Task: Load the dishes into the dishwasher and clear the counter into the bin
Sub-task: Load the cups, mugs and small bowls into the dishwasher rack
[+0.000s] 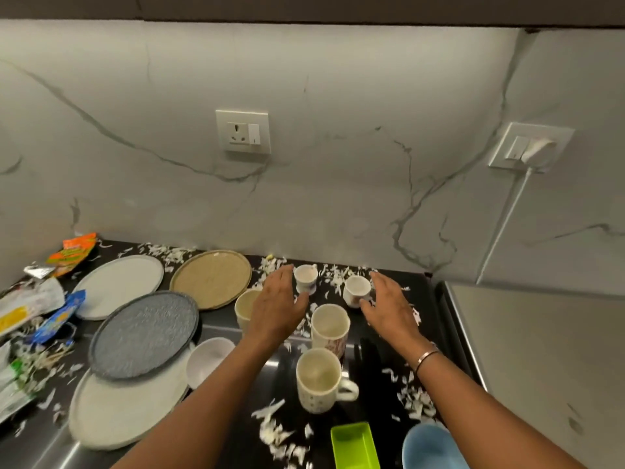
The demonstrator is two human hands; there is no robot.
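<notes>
On the dark counter stand several cups. My left hand reaches out with relaxed fingers beside a small white cup near the wall, over a cream mug. My right hand is spread next to another small cup, its thumb close to the cup's side. Neither hand holds anything. Two taller mugs stand between my forearms. Left of them lie a tan plate, a white plate, a grey plate on a big white plate, and a white bowl.
White shreds of scrap litter the counter. Snack wrappers pile up at the left edge. A green tray and a blue bowl sit at the front. A white appliance top adjoins on the right. Wall sockets are above.
</notes>
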